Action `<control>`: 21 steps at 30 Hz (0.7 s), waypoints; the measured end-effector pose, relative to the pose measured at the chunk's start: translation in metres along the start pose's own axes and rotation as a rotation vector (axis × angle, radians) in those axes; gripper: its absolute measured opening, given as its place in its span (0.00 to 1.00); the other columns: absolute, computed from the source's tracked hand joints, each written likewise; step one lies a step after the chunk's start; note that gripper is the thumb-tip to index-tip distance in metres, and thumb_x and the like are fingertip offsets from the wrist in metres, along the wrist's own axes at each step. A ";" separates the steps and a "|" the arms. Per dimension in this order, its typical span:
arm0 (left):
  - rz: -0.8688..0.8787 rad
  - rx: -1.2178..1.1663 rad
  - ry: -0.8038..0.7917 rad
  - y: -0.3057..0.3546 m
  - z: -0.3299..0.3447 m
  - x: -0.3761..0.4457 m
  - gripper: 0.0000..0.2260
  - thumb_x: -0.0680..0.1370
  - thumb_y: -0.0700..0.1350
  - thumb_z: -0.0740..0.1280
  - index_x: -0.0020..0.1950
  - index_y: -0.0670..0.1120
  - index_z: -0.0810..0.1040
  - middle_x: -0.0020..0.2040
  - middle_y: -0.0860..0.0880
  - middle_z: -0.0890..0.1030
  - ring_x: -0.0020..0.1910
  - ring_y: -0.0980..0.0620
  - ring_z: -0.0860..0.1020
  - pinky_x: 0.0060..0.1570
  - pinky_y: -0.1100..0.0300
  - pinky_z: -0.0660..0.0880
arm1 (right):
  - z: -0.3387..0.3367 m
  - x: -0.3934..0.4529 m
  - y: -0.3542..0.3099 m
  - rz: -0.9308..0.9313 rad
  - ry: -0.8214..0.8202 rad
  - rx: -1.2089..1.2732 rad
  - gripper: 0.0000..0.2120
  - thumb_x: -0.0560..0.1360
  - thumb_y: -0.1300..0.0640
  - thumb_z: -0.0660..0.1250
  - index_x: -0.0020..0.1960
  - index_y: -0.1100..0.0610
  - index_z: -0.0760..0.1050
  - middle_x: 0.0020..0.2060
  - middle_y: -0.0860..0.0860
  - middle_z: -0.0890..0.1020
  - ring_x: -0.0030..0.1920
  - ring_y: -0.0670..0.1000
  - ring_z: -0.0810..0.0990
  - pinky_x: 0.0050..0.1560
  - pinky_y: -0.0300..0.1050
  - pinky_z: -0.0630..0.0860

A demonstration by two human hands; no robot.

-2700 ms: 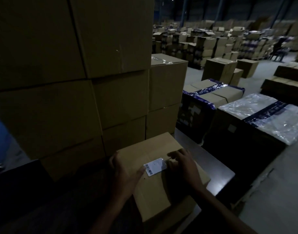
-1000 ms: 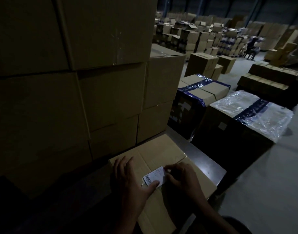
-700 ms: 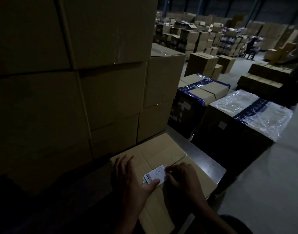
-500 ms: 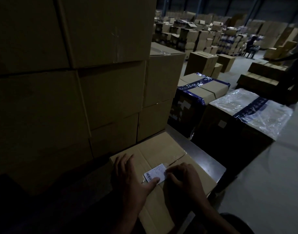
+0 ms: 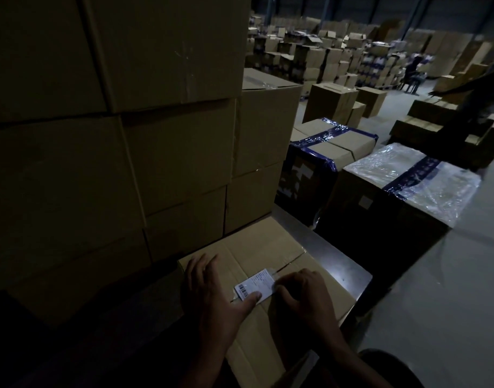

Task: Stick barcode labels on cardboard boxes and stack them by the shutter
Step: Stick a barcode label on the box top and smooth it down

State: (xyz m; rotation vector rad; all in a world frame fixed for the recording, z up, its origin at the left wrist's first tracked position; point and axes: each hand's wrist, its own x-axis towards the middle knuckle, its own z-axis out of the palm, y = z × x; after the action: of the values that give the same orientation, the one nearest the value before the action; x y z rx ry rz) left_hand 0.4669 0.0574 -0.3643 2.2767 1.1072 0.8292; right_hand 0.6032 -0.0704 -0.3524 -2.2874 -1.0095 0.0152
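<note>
Two bare hands work on a cardboard box (image 5: 268,253) seen from above in a dim warehouse. This box lies flat on a dark metal counter (image 5: 349,275) at the bottom centre of the view, its taped top seam facing up. A white barcode label (image 5: 255,285) lies on the top of the box, across the seam, with its black bars at the lower left end.

One hand, the left hand (image 5: 212,292), rests flat on the box with its fingers (image 5: 201,268) straight and spread, and its thumb presses down on the barcode end of the label. The right hand (image 5: 304,295) sits at the label's other end with its fingers (image 5: 285,287) curled; their tips touch the label's right edge. Whether they pinch the label or only press it is not clear in the low light.

Just behind the box and to the left rises a tall wall of stacked boxes (image 5: 114,121), filling most of the left half of the view. To the right stand a carton bound with blue tape (image 5: 326,152) and a larger carton wrapped in clear plastic film (image 5: 408,177). Farther back, many more cartons (image 5: 338,57) cover the grey floor (image 5: 450,289). A seated person (image 5: 412,72) is small and blurred in the distance, and another person's arm (image 5: 464,91) reaches in at the far right edge.
</note>
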 end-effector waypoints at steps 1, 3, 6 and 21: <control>0.000 -0.001 0.000 0.000 0.000 0.000 0.47 0.60 0.74 0.63 0.69 0.44 0.71 0.70 0.42 0.72 0.72 0.40 0.66 0.66 0.37 0.68 | 0.001 -0.001 0.000 -0.005 0.011 -0.001 0.05 0.72 0.51 0.72 0.47 0.48 0.83 0.40 0.42 0.79 0.42 0.43 0.76 0.47 0.46 0.75; 0.004 0.009 -0.003 0.000 0.000 0.000 0.47 0.60 0.74 0.64 0.69 0.45 0.71 0.70 0.42 0.72 0.72 0.40 0.66 0.65 0.37 0.69 | 0.001 -0.001 0.000 -0.001 -0.002 -0.004 0.05 0.72 0.50 0.71 0.48 0.47 0.83 0.41 0.42 0.79 0.43 0.43 0.76 0.47 0.46 0.76; 0.009 0.016 0.006 -0.001 0.000 0.000 0.47 0.60 0.74 0.64 0.68 0.44 0.72 0.69 0.42 0.72 0.71 0.39 0.67 0.64 0.37 0.70 | -0.001 -0.001 0.001 0.003 -0.026 0.015 0.03 0.72 0.50 0.72 0.44 0.48 0.82 0.39 0.42 0.78 0.41 0.42 0.75 0.45 0.44 0.76; 0.012 0.022 -0.006 0.000 0.000 -0.002 0.47 0.59 0.72 0.69 0.70 0.45 0.68 0.70 0.41 0.71 0.72 0.38 0.67 0.64 0.35 0.69 | -0.003 0.009 -0.007 -0.047 -0.069 -0.024 0.09 0.71 0.47 0.71 0.51 0.42 0.80 0.42 0.41 0.76 0.46 0.45 0.74 0.49 0.47 0.72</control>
State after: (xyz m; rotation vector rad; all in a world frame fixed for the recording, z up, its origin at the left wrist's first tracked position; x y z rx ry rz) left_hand 0.4660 0.0564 -0.3652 2.3046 1.1057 0.8182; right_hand 0.6054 -0.0627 -0.3443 -2.2984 -1.1042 0.0637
